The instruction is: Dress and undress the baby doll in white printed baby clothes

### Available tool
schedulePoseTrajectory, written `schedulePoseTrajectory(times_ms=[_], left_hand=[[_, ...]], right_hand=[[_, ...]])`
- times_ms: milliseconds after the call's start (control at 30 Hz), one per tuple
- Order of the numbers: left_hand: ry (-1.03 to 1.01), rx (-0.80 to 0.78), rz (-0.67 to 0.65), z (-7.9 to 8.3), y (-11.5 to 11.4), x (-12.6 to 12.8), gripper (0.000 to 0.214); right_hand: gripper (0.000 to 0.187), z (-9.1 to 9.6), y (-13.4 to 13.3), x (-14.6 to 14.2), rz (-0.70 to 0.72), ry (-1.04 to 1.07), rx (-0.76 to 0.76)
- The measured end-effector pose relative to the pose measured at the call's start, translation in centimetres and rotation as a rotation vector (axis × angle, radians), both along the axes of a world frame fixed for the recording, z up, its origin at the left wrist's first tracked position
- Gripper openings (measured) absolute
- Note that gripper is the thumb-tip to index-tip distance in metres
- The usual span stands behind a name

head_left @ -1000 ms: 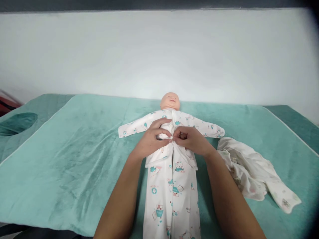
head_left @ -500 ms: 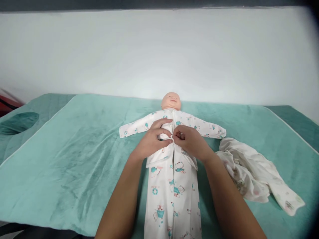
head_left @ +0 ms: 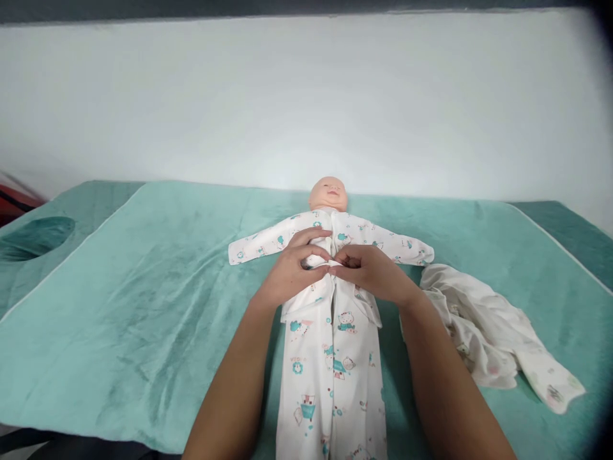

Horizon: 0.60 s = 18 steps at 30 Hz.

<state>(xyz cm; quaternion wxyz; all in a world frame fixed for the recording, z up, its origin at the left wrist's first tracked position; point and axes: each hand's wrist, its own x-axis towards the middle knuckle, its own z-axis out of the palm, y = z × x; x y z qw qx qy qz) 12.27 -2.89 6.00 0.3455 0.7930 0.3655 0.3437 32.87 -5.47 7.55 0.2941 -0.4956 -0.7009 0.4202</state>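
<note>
"How many hands are on that doll (head_left: 328, 194)?"

"Two, both bare: the left hand (head_left: 290, 273) and the right hand (head_left: 372, 273). They meet at the middle of its front."

"And the doll itself?"

"Just one, flat on its back on the green cover (head_left: 143, 306), right in the middle, head towards the wall (head_left: 306, 102)."

"Is either hand free?"

"Neither. Each has a thumb and finger pinched on the front edge of the printed jacket (head_left: 309, 297), the tips almost touching. The left one has two more fingers resting fanned out higher up the chest; the right one's other fingers are curled in."

"Holding a button, or only cloth?"

"Can't tell from here, the fingertips cover it."

"How many clothes do you make it?"

"Three. One jacket, its two sleeves (head_left: 409, 250) spread out to the sides; one printed lower garment (head_left: 354, 390), its top under the jacket's hem; and one loose white garment (head_left: 483, 319), crumpled on the cover near the right forearm, with one long piece stretched away from the doll."

"Anything over on the left?"

"One oval hollow (head_left: 36, 238), and one red thing (head_left: 16, 204) at the very edge, too cut off to name."
</note>
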Motion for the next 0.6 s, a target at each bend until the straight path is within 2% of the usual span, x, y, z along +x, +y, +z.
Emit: schedulePoseTrajectory(times_ms=[167, 467, 600], left_hand=[[-0.001, -0.038, -0.032, 0.1, 0.1, -0.2, 0.011], [-0.009, -0.013, -0.066, -0.4, 0.6, -0.4, 0.013], [-0.016, -0.016, -0.098, -0.3, 0.7, -0.6, 0.013]], right_hand=[[0.022, -0.3, 0.2, 0.3, 0.051, 0.051, -0.010], [0.007, -1.0, 0.3, -0.5, -0.049, 0.008, 0.041], [0.009, -1.2, 0.4, -0.4, -0.087, 0.100, -0.043]])
